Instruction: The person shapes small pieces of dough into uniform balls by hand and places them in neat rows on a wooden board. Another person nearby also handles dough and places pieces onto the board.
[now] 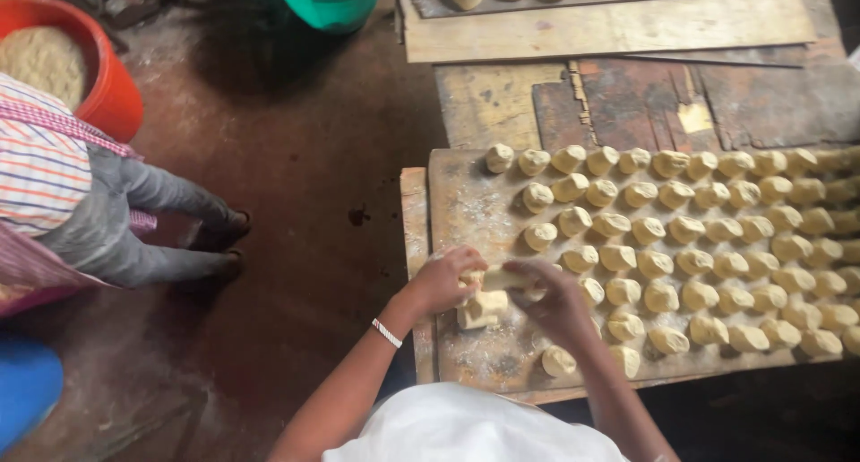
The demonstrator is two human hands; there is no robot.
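My left hand (443,278) and my right hand (554,301) meet over the near left part of a floured wooden board (466,202). Between them they grip a short roll of pale dough (500,278). Just below the roll lies a small lump of dough (479,311) on the board. Several rows of small shaped dough pieces (708,238) cover the board to the right of my hands. One piece (558,362) sits by my right forearm. A thin bracelet is on my left wrist.
Another person in a striped top and grey trousers (107,220) crouches at the left on the dark floor. An orange bucket of flour-like stuff (107,94) and a teal bucket (327,9) stand at the back. A second board with dough pieces (609,23) lies further off.
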